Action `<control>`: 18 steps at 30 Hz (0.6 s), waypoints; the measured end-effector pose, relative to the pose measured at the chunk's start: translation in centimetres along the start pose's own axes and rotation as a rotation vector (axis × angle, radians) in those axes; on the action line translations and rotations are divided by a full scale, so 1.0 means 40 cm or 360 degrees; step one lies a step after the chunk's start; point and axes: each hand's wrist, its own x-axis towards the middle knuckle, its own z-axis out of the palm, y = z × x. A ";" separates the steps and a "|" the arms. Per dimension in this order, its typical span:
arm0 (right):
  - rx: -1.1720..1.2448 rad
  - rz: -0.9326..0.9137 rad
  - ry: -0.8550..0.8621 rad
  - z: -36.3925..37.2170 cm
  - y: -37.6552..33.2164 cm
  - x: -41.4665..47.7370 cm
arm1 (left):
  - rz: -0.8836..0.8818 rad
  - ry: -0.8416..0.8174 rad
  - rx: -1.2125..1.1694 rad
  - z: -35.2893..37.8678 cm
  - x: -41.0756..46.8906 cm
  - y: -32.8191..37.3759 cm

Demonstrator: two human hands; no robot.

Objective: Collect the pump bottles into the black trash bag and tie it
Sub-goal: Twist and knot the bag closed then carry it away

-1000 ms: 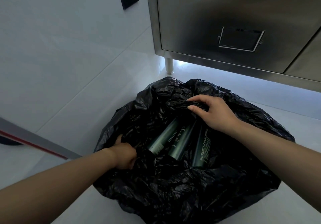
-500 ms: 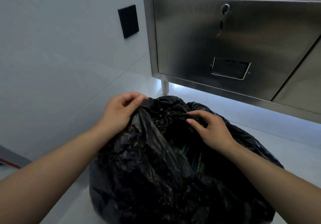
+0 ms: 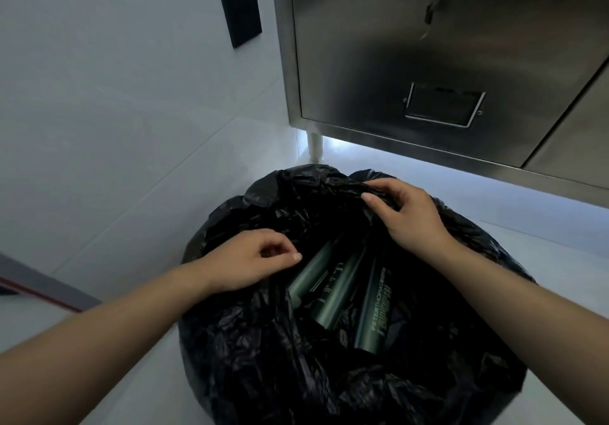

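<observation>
The black trash bag (image 3: 296,375) sits open on the white floor. Three dark green pump bottles lie side by side inside it: a left one (image 3: 311,276), a middle one (image 3: 336,296) and a right one (image 3: 372,312) with white lettering. Their pump ends are hidden under the plastic. My left hand (image 3: 250,263) is at the bag's left rim, fingers curled, pinching a fold of black plastic. My right hand (image 3: 408,220) grips the bunched far rim of the bag.
A stainless steel cabinet (image 3: 428,62) with a key in its lock stands just behind the bag on a white leg (image 3: 314,144). A white wall with a black plate (image 3: 240,12) runs along the left. A grey and red strip (image 3: 43,289) lies at the left edge.
My left hand had raised the bag's left side over the bottles half a second ago; it has come back down to the left rim and the bottles show again. My right hand keeps its grip.
</observation>
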 end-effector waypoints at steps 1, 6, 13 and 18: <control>-0.0011 0.0005 -0.0010 0.002 -0.002 0.001 | 0.0068 -0.0134 0.0074 0.026 0.000 0.008; -0.0051 -0.0017 -0.0007 0.005 -0.006 -0.002 | 0.0221 -0.0853 0.0791 0.118 -0.039 -0.017; -0.0035 -0.0042 -0.0012 0.015 -0.005 -0.006 | 0.0172 -0.0924 0.1122 0.095 -0.099 -0.079; -0.0037 -0.0034 -0.0045 0.030 -0.009 -0.004 | 0.0234 -0.0624 0.0885 0.053 -0.086 -0.071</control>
